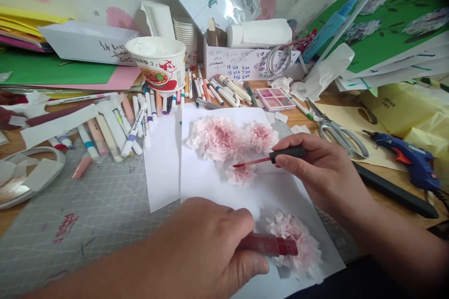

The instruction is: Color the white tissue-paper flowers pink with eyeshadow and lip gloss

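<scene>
Pinching the applicator wand (pixel 261 160) by its black cap in my right hand (pixel 324 175), red tip at the smallest pink paper flower (pixel 242 175) on the white sheet (pixel 206 187), I favour light petal-edge dabs, left hand (pixel 210 252) clasping the red tint tube (pixel 270 245).

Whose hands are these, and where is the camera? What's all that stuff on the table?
The camera sits on a person's head and looks down, so you see their own two hands. The left hand grips a dark red tube. The right hand holds a thin wand with a red tip near the pink paper flowers, which lie on a white sheet. Around them are markers, scissors, a blue glue gun and a noodle cup.
</scene>
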`<move>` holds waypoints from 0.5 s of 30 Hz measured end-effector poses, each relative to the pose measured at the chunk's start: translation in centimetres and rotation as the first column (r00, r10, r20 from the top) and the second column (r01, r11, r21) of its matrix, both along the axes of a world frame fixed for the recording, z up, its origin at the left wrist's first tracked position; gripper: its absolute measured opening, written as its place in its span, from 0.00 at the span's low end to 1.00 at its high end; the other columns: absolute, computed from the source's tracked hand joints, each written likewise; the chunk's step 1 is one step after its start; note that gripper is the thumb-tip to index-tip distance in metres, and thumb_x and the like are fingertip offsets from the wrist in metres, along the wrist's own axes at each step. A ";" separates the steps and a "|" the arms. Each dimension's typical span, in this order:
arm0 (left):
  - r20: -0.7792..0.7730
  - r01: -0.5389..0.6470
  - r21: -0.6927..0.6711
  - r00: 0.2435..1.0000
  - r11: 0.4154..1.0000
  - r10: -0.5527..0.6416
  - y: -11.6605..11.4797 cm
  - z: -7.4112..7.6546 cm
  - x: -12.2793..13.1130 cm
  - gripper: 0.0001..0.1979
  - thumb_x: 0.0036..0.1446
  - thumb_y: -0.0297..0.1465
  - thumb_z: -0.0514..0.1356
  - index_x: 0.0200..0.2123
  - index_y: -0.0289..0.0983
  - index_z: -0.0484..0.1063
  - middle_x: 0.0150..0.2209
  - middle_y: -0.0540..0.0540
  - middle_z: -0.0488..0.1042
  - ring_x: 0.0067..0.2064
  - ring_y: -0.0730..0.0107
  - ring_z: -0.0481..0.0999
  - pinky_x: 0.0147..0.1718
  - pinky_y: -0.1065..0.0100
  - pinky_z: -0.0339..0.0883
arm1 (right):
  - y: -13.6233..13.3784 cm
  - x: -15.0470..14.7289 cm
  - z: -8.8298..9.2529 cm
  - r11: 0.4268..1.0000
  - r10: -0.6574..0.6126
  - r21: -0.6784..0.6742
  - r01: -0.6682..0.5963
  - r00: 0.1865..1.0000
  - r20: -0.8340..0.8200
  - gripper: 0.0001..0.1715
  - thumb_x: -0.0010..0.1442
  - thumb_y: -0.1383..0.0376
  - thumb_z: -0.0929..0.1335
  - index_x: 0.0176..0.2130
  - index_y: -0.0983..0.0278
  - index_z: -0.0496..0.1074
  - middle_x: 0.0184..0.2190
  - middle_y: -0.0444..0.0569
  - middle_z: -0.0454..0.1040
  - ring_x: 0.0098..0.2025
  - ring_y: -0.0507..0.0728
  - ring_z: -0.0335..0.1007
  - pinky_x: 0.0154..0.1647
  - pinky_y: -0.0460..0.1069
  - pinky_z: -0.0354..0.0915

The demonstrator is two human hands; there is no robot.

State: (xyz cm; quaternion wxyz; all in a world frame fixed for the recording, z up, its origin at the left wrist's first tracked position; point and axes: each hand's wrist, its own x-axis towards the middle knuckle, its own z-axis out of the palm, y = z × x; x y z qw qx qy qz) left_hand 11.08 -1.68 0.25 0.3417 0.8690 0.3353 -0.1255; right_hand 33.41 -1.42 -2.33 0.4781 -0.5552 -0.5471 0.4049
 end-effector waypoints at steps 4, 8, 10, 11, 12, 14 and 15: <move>0.043 -0.020 -0.019 0.999 1.000 0.021 0.1 0.1 -0.1 0.16 0.63 0.43 0.57 0.28 0.39 0.69 0.28 0.49 0.77 0.29 0.64 0.76 0.24 0.69 0.55 | 0.0 -0.8 -0.2 0.999 0.045 -0.006 -0.045 0.999 -0.005 0.09 0.54 0.61 0.77 0.36 0.58 0.78 0.31 0.43 0.77 0.31 0.51 0.70 0.33 0.46 0.66; 0.060 -0.008 -0.014 0.998 1.000 0.009 0.3 0.2 -0.2 0.16 0.64 0.42 0.57 0.27 0.39 0.67 0.28 0.50 0.77 0.28 0.65 0.74 0.24 0.70 0.53 | 0.1 -0.5 -0.2 0.999 0.039 0.001 -0.039 0.997 -0.073 0.08 0.54 0.61 0.77 0.36 0.57 0.78 0.30 0.41 0.76 0.30 0.50 0.68 0.31 0.45 0.64; 0.060 -0.013 -0.027 0.998 1.000 0.014 0.3 0.2 -0.2 0.16 0.64 0.43 0.57 0.28 0.39 0.67 0.28 0.50 0.76 0.28 0.65 0.74 0.24 0.70 0.52 | 0.2 -0.1 0.0 1.000 0.017 0.015 -0.015 0.995 -0.099 0.07 0.54 0.62 0.77 0.36 0.56 0.78 0.29 0.41 0.76 0.30 0.49 0.67 0.31 0.45 0.63; 0.063 -0.015 -0.034 0.998 0.999 0.017 0.3 0.1 -0.3 0.16 0.64 0.43 0.56 0.28 0.39 0.67 0.28 0.50 0.76 0.28 0.65 0.74 0.24 0.70 0.52 | 0.2 0.2 0.0 1.000 0.006 0.026 -0.003 0.995 -0.102 0.06 0.54 0.62 0.76 0.35 0.56 0.79 0.29 0.41 0.76 0.31 0.50 0.67 0.32 0.45 0.63; 0.063 -0.018 -0.033 0.998 0.999 0.020 0.3 0.1 -0.3 0.17 0.64 0.43 0.56 0.28 0.39 0.67 0.28 0.50 0.76 0.28 0.65 0.74 0.24 0.70 0.52 | 0.1 0.4 0.1 0.999 -0.005 0.036 0.008 0.995 -0.098 0.06 0.54 0.63 0.76 0.35 0.56 0.79 0.29 0.41 0.75 0.31 0.50 0.67 0.32 0.45 0.63; 0.063 -0.020 -0.021 0.998 1.000 0.022 0.4 0.2 -0.3 0.17 0.65 0.43 0.55 0.28 0.39 0.67 0.28 0.50 0.76 0.28 0.65 0.74 0.24 0.70 0.52 | 0.1 0.6 0.2 0.999 -0.012 0.043 0.015 0.997 -0.075 0.07 0.54 0.64 0.77 0.35 0.56 0.78 0.29 0.41 0.75 0.32 0.50 0.67 0.31 0.44 0.62; 0.061 -0.019 -0.020 0.998 1.000 0.020 0.4 0.2 -0.2 0.17 0.65 0.43 0.55 0.28 0.39 0.67 0.27 0.50 0.76 0.28 0.65 0.74 0.24 0.70 0.52 | 0.0 0.6 0.2 0.999 -0.009 0.040 0.012 0.998 -0.062 0.07 0.54 0.64 0.76 0.35 0.55 0.78 0.29 0.41 0.76 0.31 0.50 0.67 0.30 0.44 0.62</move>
